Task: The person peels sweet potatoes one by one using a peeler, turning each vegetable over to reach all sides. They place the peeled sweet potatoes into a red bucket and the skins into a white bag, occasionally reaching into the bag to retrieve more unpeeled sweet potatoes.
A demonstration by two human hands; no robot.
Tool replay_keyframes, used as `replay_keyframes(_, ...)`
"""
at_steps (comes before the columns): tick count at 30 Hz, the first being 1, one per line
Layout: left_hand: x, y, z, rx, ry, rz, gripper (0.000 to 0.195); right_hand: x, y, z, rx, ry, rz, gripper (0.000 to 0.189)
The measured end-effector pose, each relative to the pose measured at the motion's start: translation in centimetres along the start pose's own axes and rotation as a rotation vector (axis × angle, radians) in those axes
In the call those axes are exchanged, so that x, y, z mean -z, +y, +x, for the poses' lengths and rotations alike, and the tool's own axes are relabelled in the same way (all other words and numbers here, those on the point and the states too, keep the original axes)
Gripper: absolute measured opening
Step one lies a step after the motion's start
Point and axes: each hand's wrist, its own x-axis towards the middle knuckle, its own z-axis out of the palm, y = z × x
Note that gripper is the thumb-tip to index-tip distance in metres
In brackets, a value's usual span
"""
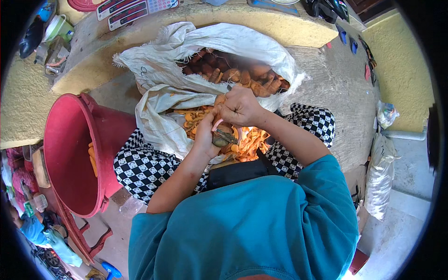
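Observation:
My left hand [203, 134] grips a thick brown root vegetable [224, 136] with a greenish, rough end pointing towards me. Closed in a fist, my right hand [241, 106] presses against the root's upper part. A dark tip of a small hand tool [229, 87] juts out of this fist; the rest of it is hidden. Beneath both hands, orange peelings [250, 143] lie heaped on a white woven sack [157, 122] between my knees. Just beyond, a larger white woven sack [241, 38] gapes open, full of brown unpeeled roots [259, 89].
On my left a large red plastic tub [70, 157] leans tilted, with orange pieces [92, 159] inside. A yellow step [304, 31] runs behind the sacks, bearing a digital scale [127, 15]. A stuffed white sack [379, 178] stands far right. A person [35, 227] is at far left.

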Motion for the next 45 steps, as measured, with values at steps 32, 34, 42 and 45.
replay_keyframes(32, 2.0, -0.1, 0.0, 0.046, 0.038, 0.07, 0.035, 2.5, 1.9, -1.0, -0.033, 0.209, -0.35, 0.03)
replay_keyframes(34, 2.1, -0.4, 0.5, 0.037, 0.055, 0.021, 0.034, 1.3, 1.0, -1.2, -0.037, 0.208, -0.302, 0.03)
replay_keyframes(42, 1.4, -0.7, 1.2, 0.127, 0.096, -0.018, 0.03, 0.5, -0.2, -0.6, 0.09, 0.131, -0.234, 0.033)
replay_keyframes(45, 1.9, -0.9, 1.4, 0.154, 0.069, -0.029, 0.03, 0.4, -0.1, -0.8, 0.064, 0.105, -0.235, 0.032)
